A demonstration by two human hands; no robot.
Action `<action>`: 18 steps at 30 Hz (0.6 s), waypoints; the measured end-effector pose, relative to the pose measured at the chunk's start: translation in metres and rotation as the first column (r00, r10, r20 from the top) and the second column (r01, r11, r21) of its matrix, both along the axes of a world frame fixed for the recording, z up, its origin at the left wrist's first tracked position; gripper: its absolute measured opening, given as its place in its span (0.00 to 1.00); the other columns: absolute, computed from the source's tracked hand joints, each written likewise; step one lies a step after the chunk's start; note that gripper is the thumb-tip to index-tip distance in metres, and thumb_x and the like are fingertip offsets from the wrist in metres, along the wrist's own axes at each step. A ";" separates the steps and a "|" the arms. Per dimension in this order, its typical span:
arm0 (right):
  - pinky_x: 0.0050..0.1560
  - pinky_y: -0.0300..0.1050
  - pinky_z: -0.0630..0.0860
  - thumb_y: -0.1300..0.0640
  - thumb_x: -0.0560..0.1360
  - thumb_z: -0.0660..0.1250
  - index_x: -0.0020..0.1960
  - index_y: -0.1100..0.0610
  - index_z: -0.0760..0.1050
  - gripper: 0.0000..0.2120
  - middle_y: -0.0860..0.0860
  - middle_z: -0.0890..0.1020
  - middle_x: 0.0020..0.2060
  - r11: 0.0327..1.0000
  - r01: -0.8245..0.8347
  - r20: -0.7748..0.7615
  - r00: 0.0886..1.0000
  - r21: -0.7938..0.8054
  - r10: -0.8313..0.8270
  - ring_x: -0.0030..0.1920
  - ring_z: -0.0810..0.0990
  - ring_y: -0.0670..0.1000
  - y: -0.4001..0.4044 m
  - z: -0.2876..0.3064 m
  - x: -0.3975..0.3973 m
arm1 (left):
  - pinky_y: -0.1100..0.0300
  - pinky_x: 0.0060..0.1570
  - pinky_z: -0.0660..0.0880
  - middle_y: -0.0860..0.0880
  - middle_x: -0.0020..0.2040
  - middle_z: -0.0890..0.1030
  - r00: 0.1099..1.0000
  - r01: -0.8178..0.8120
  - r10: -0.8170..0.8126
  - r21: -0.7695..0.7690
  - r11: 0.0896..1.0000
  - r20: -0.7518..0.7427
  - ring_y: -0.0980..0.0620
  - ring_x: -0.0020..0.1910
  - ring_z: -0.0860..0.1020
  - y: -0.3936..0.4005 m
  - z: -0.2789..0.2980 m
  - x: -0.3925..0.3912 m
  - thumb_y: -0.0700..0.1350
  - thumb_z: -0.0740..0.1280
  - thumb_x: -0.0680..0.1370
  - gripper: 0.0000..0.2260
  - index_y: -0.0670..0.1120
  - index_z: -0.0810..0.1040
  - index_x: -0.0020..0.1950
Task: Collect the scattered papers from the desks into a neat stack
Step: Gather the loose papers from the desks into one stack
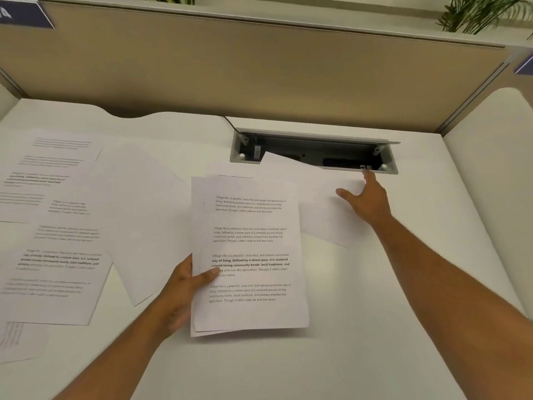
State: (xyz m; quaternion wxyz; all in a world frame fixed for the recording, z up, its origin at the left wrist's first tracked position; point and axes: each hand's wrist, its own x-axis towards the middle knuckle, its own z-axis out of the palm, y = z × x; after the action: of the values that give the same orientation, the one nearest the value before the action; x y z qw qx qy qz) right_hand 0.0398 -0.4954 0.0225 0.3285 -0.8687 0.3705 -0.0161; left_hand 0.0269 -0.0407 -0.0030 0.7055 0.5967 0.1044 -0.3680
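Note:
My left hand grips a small stack of printed sheets by its left edge, thumb on top, held above the white desk. My right hand lies flat with fingers spread on a blank sheet at the back right, whose far corner overlaps the cable tray opening. More printed papers lie scattered on the left side of the desk, with a blank sheet tilted between them and the held stack. Another sheet sits at the left front edge.
An open cable tray is recessed in the desk at the back, with a black cable running out of it. A beige partition walls off the far side. Plants stand above it. A second desk adjoins on the right.

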 end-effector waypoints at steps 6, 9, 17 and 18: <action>0.77 0.64 0.69 0.37 0.74 0.75 0.83 0.53 0.57 0.47 0.56 0.68 0.80 0.998 0.044 0.010 0.999 -0.036 -0.044 0.78 0.69 0.64 0.009 -0.030 0.000 | 0.34 0.67 0.82 0.42 0.68 0.88 0.999 -0.041 0.041 0.008 0.999 -0.009 0.36 0.66 0.87 0.008 -0.002 0.006 0.37 0.71 0.84 0.19 0.46 0.79 0.75; 0.74 0.61 0.73 0.43 0.73 0.79 0.80 0.53 0.62 0.43 0.56 0.75 0.74 0.994 0.105 0.109 0.989 -0.017 -0.103 0.73 0.75 0.62 0.014 -0.027 -0.001 | 0.39 0.62 0.86 0.42 0.68 0.88 0.999 -0.046 0.046 -0.001 0.999 -0.020 0.37 0.65 0.88 0.007 -0.001 0.008 0.36 0.70 0.84 0.19 0.46 0.79 0.75; 0.58 0.52 0.84 0.55 0.73 0.79 0.65 0.54 0.81 0.21 0.51 0.84 0.57 0.952 0.199 0.429 0.858 0.231 -0.283 0.55 0.84 0.55 0.039 0.025 -0.008 | 0.41 0.60 0.87 0.43 0.70 0.88 0.997 -0.078 0.079 -0.039 0.996 0.015 0.37 0.66 0.87 0.028 0.007 0.017 0.36 0.72 0.82 0.22 0.48 0.79 0.76; 0.54 0.47 0.84 0.55 0.73 0.78 0.62 0.54 0.82 0.18 0.50 0.85 0.54 0.964 0.174 0.493 0.833 0.200 -0.253 0.51 0.85 0.49 0.049 0.035 -0.012 | 0.41 0.59 0.88 0.43 0.70 0.88 0.995 -0.091 0.092 -0.044 0.995 0.028 0.38 0.66 0.87 0.035 0.009 0.018 0.37 0.72 0.80 0.23 0.48 0.79 0.76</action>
State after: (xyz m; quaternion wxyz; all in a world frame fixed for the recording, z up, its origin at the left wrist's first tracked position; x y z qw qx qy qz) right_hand 0.0281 -0.4466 0.0573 0.4746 -0.7592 0.3642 -0.2564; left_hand 0.0447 -0.0061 0.0061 0.7358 0.5814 0.1132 -0.3284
